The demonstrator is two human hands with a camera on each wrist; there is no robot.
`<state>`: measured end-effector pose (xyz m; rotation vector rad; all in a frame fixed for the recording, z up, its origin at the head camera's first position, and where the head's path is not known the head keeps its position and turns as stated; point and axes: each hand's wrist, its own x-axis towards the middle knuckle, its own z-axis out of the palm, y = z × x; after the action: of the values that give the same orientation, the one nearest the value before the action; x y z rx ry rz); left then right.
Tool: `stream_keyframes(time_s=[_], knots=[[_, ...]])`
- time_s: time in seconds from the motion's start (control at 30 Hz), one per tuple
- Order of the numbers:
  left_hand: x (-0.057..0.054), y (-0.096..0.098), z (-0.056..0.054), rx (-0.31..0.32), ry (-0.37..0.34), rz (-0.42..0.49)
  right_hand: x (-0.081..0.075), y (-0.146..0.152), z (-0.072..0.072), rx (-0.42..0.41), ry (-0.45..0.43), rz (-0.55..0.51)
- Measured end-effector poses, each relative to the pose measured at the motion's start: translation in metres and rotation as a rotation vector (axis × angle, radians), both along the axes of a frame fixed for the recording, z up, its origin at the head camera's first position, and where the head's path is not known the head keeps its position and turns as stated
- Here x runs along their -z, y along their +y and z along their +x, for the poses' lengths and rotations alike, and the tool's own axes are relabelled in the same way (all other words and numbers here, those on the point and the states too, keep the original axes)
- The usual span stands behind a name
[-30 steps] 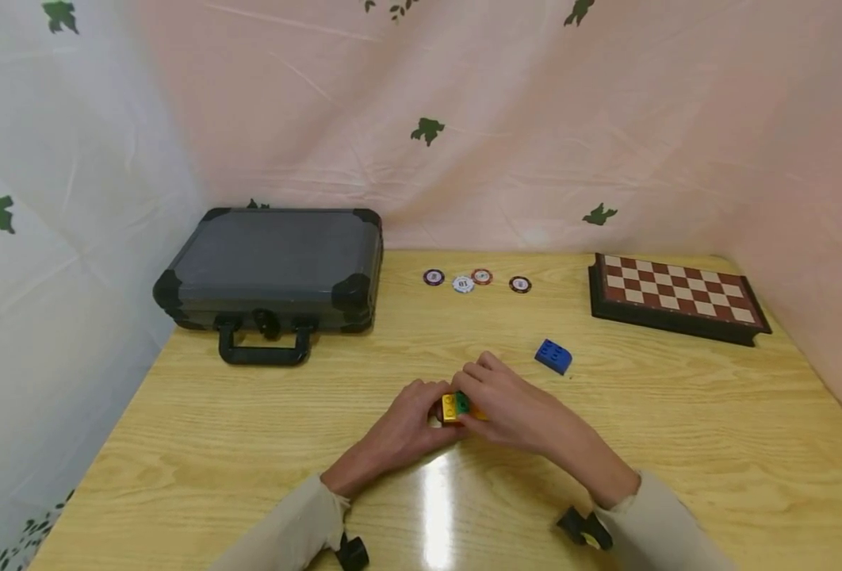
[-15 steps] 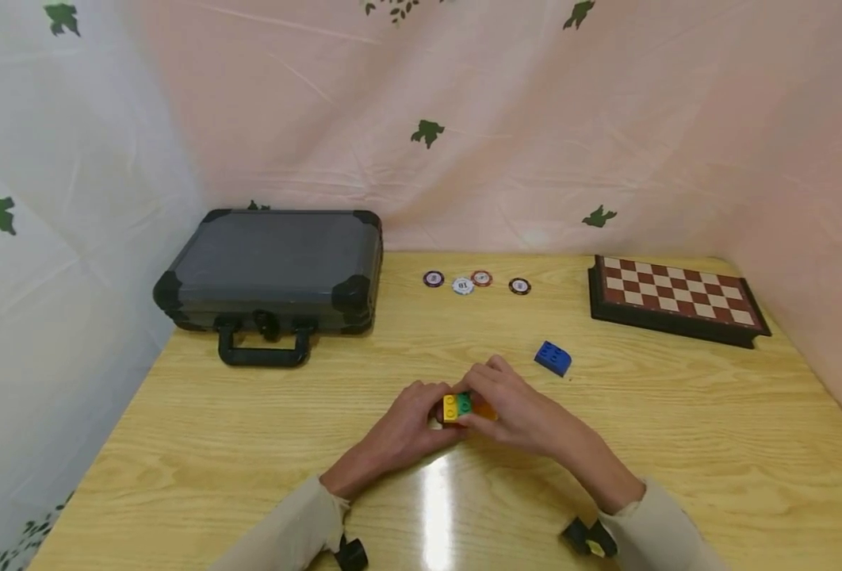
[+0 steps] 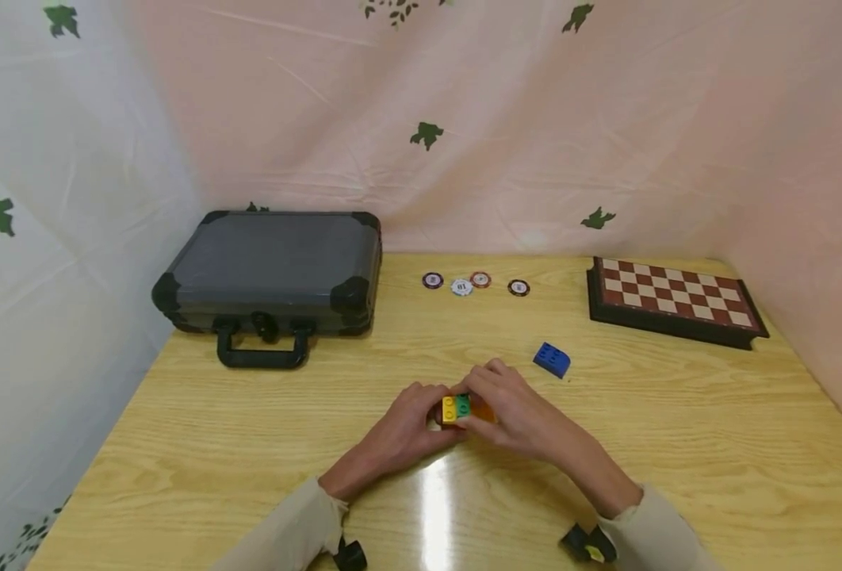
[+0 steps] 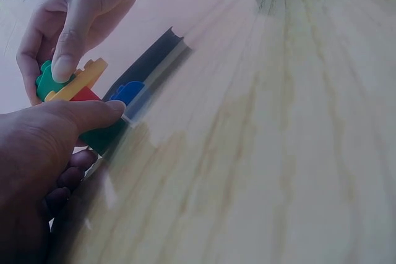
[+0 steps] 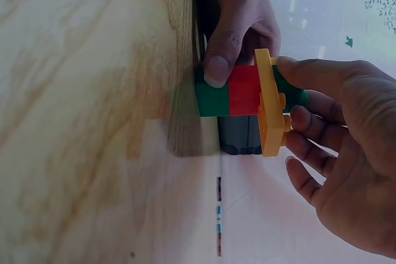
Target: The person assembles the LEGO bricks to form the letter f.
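Observation:
A small stack of toy building bricks stands between both hands, low on the table's near middle. Its bottom is a dark green brick [image 5: 213, 96], then a red brick [image 5: 244, 93], then a flat yellow plate [image 5: 267, 106] with studs. On that plate sits a smaller green brick [image 3: 463, 405]. My left hand [image 3: 407, 428] grips the stack's lower bricks, thumb on the near side. From the right, my right hand [image 3: 514, 408] pinches the top green brick between thumb and fingers. The fingers hide parts of the stack.
A blue brick [image 3: 553, 360] lies behind the right hand. At the back are a dark grey case [image 3: 278, 258] with its handle forward, several poker chips [image 3: 461, 287], and a checkered board box [image 3: 678, 297] at right. Hanging cloth [image 3: 507, 119] surrounds the table.
The right hand's fingers have shifted slightly right and eased back, showing more of the top green brick and yellow plate. The left hand holds its place.

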<state>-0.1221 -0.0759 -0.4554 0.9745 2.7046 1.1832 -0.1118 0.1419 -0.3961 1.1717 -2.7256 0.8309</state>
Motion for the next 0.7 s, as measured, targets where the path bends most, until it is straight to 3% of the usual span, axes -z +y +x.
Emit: stream_keyframes(time_s=[0.7], knots=[[0.0006, 0.0, -0.001, -0.005, 0.016, -0.027, 0.0055, -0.0054, 0.0083, 0.105, 0.08, 0.024]])
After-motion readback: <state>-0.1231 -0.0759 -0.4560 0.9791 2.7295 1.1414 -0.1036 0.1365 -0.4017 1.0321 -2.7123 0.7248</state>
